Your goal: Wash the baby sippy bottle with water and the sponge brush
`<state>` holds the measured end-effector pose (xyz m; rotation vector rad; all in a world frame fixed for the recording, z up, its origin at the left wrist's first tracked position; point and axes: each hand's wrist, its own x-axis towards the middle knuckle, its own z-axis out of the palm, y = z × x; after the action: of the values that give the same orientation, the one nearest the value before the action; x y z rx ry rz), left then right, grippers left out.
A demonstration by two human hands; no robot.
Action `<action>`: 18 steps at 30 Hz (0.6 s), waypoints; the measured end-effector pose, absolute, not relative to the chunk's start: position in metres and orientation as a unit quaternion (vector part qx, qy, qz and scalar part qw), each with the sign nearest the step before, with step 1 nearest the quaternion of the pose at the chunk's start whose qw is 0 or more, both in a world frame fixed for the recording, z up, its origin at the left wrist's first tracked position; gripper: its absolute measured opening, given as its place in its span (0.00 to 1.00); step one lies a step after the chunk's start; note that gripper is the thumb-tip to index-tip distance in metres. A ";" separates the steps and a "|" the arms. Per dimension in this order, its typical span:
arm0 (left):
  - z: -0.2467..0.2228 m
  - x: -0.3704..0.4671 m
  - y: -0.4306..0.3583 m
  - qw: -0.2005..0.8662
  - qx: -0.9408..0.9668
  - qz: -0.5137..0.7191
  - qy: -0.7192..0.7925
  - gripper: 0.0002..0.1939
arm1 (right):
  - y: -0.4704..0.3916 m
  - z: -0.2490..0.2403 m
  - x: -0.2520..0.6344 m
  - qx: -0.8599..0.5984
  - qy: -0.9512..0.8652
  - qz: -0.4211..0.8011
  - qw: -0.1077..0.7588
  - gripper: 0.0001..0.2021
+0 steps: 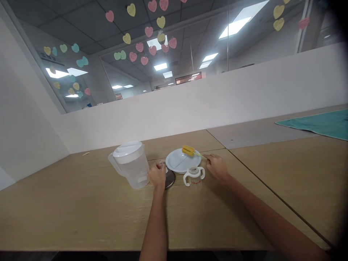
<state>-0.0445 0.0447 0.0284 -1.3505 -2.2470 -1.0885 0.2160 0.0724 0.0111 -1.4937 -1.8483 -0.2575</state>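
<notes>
My right hand (217, 166) is closed around the thin pale-green handle of a bottle brush (188, 150). The brush's yellow sponge head lies over the far rim of a white plate (176, 168). Left of the plate, my left hand (157, 175) has its fingers pinched together at a dark round vessel with a metal rim (170, 178), which it partly hides. Just in front of the plate stands a clear baby bottle (194, 175) with two white side handles, an uncovered neck and red lettering.
A clear plastic pitcher (135, 170) with a white lid stands close to the left of my left hand. A teal cloth (320, 122) lies at the far right. Behind the wooden table (89, 210) rises a white wall (174, 116) below glass with heart-shaped notes.
</notes>
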 end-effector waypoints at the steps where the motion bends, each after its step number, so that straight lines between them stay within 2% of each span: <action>1: 0.028 -0.045 0.045 0.155 -0.469 -0.382 -0.781 0.13 | 0.072 0.012 0.216 -0.581 -0.720 -0.099 0.366 0.20; 18: 0.021 -0.052 0.052 0.216 -0.502 -0.462 -0.698 0.15 | 0.076 0.008 0.216 -0.578 -0.716 -0.110 0.375 0.19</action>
<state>-0.0519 0.0518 0.0213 -1.3915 -1.9358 -1.2804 0.2164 0.0760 0.0077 -1.4800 -1.8335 -0.2821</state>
